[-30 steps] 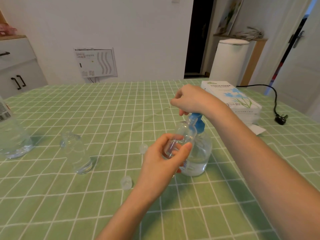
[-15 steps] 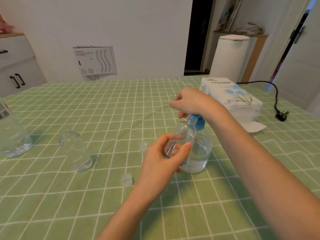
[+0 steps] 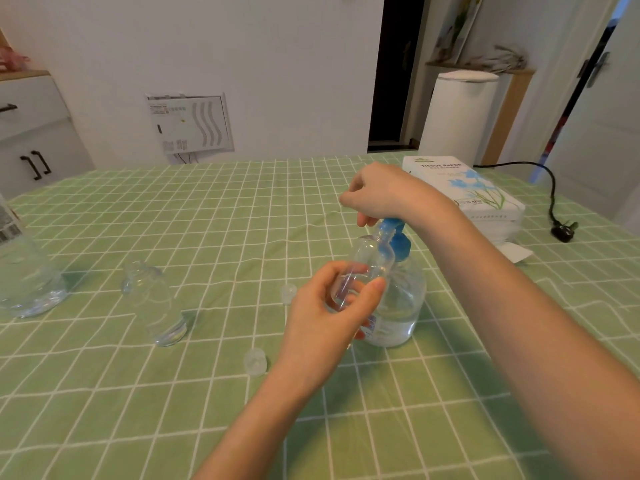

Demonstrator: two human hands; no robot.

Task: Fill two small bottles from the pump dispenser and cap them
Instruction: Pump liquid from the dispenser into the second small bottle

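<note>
A clear pump dispenser with a blue pump head stands at the table's middle right. My right hand rests on top of the pump head with its fingers curled over it. My left hand grips a small clear bottle, tilted, with its mouth at the blue nozzle. A second small clear bottle stands upright and uncapped to the left. Two clear caps lie on the cloth: one cap near my left wrist, the other cap just beyond my left hand.
The table wears a green checked cloth. A large clear water bottle stands at the left edge. A white tissue pack lies at the back right, with a black power cord and plug beyond it.
Both hands and the bottle at the nozzle keep the same pose. Only the view has shifted slightly.
</note>
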